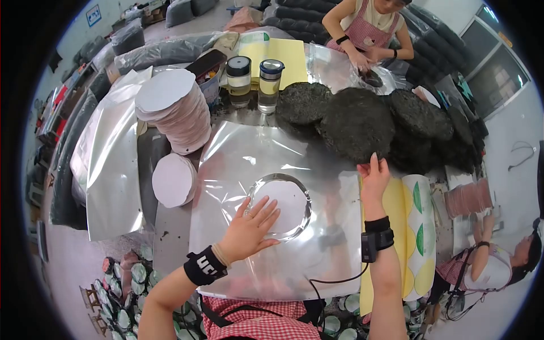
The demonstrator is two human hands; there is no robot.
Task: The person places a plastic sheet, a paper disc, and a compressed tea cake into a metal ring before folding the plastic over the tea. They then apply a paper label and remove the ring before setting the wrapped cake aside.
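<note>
My left hand lies with fingers spread over a white paper disc, which sits inside a clear ring on a large transparent plastic sheet. My right hand is raised to the right, its thumb and fingers pinched at the lower edge of a dark round cake. More dark round cakes lie to the left and right of that one. Tall and short stacks of white discs stand left of the sheet.
Two lidded bottles stand behind the sheet, beside yellow paper. Printed yellow and green sheets lie at the right. One co-worker works across the table; another is at the right. Wrapped bundles line the back left.
</note>
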